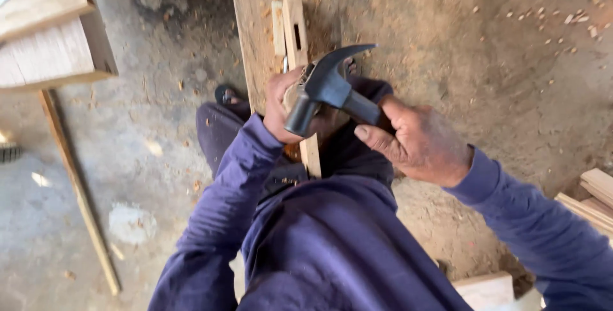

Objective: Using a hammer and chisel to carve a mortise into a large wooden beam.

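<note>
Right now I am holding a claw hammer (pixel 329 87) in my right hand (pixel 418 142), the grip wrapped tight around the dark handle, which is running up and to the left from that hand. The hammer's head is sitting just over my left hand (pixel 281 110), with the round face pointing down and left and the claw sweeping up and to the right. My left hand is clenching around something at the near part of a wood strip (pixel 295 36); I cannot tell for sure what it is gripping, though a thin metal blade (pixel 285 63) seems to be poking out above the knuckles, perhaps a chisel. The strip is lying with its long axis running away from me, along the left edge of a wide board (pixel 447 49) dusted with sawdust and chips, and a dark slot (pixel 297 36) is showing in it. The left hand is the nearer one to the strip; the hammer face is hovering close above it. My forearm and the hammer are hiding the strip's middle. A sandalled foot (pixel 228 97) is peeking out on the concrete floor (pixel 134 158).
</note>
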